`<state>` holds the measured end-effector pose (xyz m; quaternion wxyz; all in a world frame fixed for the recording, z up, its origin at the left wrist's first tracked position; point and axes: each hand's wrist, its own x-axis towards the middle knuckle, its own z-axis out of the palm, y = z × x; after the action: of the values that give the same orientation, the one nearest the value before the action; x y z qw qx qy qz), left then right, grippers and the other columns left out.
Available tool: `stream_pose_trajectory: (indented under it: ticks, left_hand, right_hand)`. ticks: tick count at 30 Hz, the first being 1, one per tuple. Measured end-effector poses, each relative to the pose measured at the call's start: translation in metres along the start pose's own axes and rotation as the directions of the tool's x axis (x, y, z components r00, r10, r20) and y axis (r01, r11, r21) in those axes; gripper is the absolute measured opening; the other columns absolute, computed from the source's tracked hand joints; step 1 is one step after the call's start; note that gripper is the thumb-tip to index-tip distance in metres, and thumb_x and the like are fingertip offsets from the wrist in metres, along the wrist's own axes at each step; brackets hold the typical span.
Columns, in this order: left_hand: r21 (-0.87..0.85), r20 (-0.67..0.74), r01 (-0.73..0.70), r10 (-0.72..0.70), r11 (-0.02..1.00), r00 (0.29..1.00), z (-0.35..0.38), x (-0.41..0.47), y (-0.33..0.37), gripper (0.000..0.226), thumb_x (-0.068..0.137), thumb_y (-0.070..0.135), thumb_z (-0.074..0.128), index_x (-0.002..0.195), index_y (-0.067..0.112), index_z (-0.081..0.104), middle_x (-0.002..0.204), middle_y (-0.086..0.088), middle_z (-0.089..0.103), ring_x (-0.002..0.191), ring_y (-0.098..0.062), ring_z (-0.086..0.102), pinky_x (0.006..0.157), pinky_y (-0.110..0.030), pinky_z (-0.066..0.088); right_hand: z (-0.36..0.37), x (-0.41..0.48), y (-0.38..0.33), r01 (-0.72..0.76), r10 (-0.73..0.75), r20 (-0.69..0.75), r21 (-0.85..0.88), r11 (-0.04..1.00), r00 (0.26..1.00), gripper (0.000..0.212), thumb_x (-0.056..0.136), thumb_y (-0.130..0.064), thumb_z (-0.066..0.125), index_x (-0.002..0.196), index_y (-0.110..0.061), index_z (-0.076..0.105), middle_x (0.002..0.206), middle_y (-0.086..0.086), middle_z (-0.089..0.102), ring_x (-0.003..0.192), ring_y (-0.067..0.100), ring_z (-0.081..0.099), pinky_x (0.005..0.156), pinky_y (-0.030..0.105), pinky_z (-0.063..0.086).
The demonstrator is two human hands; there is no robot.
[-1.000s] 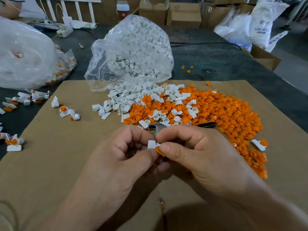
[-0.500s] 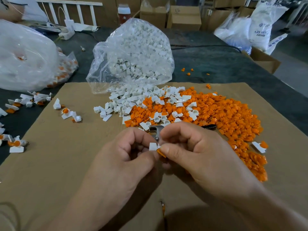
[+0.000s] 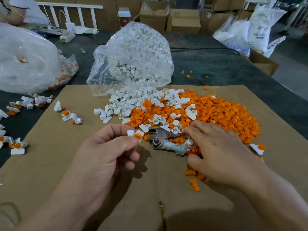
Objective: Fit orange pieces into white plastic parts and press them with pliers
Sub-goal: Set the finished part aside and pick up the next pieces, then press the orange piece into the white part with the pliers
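Pliers [image 3: 160,136] lie just right of the left hand [image 3: 106,152]'s pinch on white part [image 3: 130,132] with orange piece [image 3: 138,135]; right hand [image 3: 221,152] curls round their handles.

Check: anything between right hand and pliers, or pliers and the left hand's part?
Nothing blocking. Right hand lies on the pliers handles, loose orange pieces between them. Between pliers head and the part in the left hand: one loose orange piece.

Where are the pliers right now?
In the head view, the pliers lie on the cardboard just right of centre, at the near edge of the orange pile, their red handles under the right hand.
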<state>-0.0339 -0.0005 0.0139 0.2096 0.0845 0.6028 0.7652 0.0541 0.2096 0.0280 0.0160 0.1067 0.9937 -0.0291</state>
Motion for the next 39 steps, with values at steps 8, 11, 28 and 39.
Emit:
stream_pose_trajectory:
  ticks: [8, 11, 28, 39]
  left_hand:
    - [-0.018, 0.010, 0.029, -0.029, 0.999, 1.000, -0.003, 0.001, 0.002, 0.022, 0.050, 0.022, 0.077, 0.072, 0.019, 0.075, 0.064, -0.007, 0.060, 0.051, -0.011, 0.057, 0.041, -0.020, 0.045]
    - [-0.010, 0.008, 0.036, -0.036, 0.999, 0.999, -0.005, 0.003, 0.000, 0.025, 0.048, 0.024, 0.079, 0.073, 0.019, 0.075, 0.065, -0.007, 0.061, 0.051, -0.011, 0.057, 0.041, -0.020, 0.046]
    - [-0.008, 0.028, -0.038, 0.038, 0.999, 0.999, 0.000, -0.003, 0.004, 0.024, 0.057, 0.006, 0.081, 0.074, 0.022, 0.074, 0.067, -0.007, 0.061, 0.053, -0.013, 0.057, 0.042, -0.020, 0.045]
    - [-0.003, -0.018, -0.200, 0.200, 0.980, 0.980, -0.001, 0.000, -0.001, 0.012, 0.069, 0.012, 0.072, 0.078, 0.020, 0.073, 0.065, -0.003, 0.060, 0.051, -0.011, 0.056, 0.042, -0.020, 0.044]
  right_hand:
    - [0.001, 0.000, 0.003, 0.053, -0.053, 0.005, -0.042, 0.998, 0.999, 0.085, 0.068, -0.082, 0.021, 0.145, -0.044, 0.015, 0.134, -0.019, 0.032, 0.120, 0.010, 0.027, 0.098, 0.037, 0.023]
    - [-0.001, 0.001, 0.004, 0.070, -0.069, 0.022, -0.038, 0.997, 0.997, 0.087, 0.065, -0.082, 0.019, 0.144, -0.046, 0.016, 0.135, -0.023, 0.033, 0.118, 0.008, 0.027, 0.098, 0.037, 0.025]
    - [-0.016, -0.002, -0.012, 0.087, -0.037, -0.350, 0.130, 0.988, 0.936, 0.041, 0.077, -0.044, 0.043, 0.106, -0.022, 0.061, 0.085, -0.005, 0.056, 0.078, 0.016, 0.051, 0.063, 0.032, 0.044]
    - [-0.021, -0.014, -0.022, 0.248, -0.193, -0.294, 0.164, 0.955, 0.936, 0.046, 0.071, -0.040, 0.049, 0.109, -0.020, 0.065, 0.089, -0.002, 0.063, 0.082, 0.020, 0.058, 0.067, 0.040, 0.053]
